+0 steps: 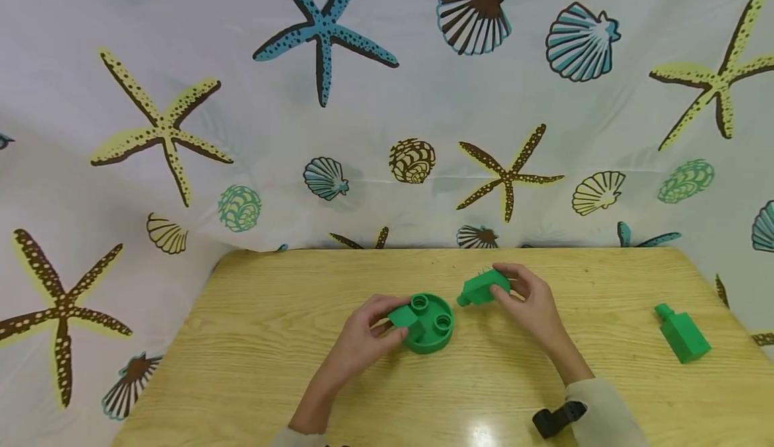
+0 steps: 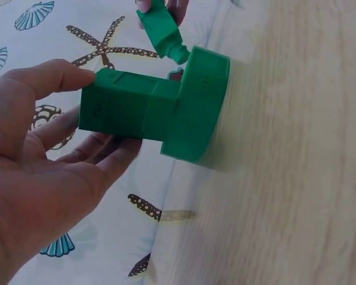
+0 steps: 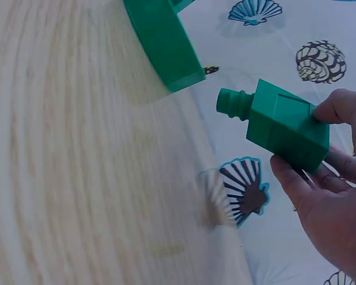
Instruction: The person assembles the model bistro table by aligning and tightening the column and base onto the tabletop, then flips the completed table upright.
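Observation:
A round green base (image 1: 432, 347) with raised rings stands on the wooden table. One square green block (image 2: 115, 104) rises from its left side, and my left hand (image 1: 364, 333) holds that block between thumb and fingers. To the right, my right hand (image 1: 531, 299) grips a second green block (image 3: 288, 124) by its wide end. This block is tilted, its ribbed round peg pointing left and down toward the base, apart from it. Two ring-shaped sockets (image 1: 443, 323) show inside the base, at the back and at the right.
Another green block (image 1: 684, 337) with a round peg lies on its side at the table's right. Behind the wooden table (image 1: 272, 299) hangs a white cloth (image 1: 375, 117) printed with starfish and shells. A black band (image 1: 557, 420) is at the right sleeve.

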The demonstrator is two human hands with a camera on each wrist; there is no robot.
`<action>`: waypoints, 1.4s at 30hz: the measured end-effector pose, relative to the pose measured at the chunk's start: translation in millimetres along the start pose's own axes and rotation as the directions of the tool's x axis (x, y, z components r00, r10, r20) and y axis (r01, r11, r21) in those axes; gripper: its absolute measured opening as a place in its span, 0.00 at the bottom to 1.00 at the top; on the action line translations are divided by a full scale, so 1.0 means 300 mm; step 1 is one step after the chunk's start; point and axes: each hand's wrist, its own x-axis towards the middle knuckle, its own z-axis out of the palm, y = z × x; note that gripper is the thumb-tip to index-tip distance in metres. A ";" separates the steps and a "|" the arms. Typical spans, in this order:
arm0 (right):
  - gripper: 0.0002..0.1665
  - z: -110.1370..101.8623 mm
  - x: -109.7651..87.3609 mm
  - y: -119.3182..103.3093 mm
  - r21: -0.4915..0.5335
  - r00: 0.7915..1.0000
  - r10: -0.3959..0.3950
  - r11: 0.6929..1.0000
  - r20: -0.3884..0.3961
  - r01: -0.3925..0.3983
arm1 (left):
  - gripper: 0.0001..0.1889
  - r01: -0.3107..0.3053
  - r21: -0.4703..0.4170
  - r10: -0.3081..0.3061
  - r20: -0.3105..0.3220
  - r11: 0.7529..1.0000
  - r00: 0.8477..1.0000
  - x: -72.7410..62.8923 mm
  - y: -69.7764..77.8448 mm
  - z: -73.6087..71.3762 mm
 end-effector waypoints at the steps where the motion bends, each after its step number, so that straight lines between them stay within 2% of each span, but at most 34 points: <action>1: 0.23 -0.001 -0.007 -0.008 0.000 1.000 -0.008 1.000 -0.008 0.008 | 0.24 -0.002 -0.006 0.002 0.003 1.000 1.000 0.002 -0.003 0.000; 5: 0.22 -0.004 -0.030 -0.044 0.016 0.998 -0.048 0.999 -0.051 0.049 | 0.23 -0.002 -0.029 0.003 0.008 1.000 1.000 0.010 -0.008 0.004; 10: 0.23 0.006 -0.041 -0.081 0.062 0.993 -0.093 0.993 -0.071 0.098 | 0.22 0.005 -0.026 -0.006 -0.040 1.000 0.999 0.013 -0.009 0.003; 16: 0.23 0.031 -0.049 -0.103 0.106 0.987 -0.147 0.983 -0.059 0.153 | 0.22 -0.005 -0.045 0.001 -0.088 0.999 0.996 0.009 -0.018 0.014; 21: 0.23 0.065 -0.056 -0.095 0.126 0.983 -0.179 0.975 -0.031 0.181 | 0.21 -0.040 -0.068 0.032 -0.114 0.997 0.993 0.011 -0.033 0.031; 29: 0.23 0.117 -0.077 -0.071 0.148 0.985 -0.172 0.974 0.007 0.169 | 0.21 -0.067 -0.087 0.057 -0.111 0.994 0.992 0.016 -0.043 0.038; 42: 0.23 0.151 -0.086 -0.054 0.052 0.984 -0.176 0.983 0.022 0.175 | 0.21 -0.094 -0.110 0.081 -0.119 0.990 0.990 0.019 -0.061 0.050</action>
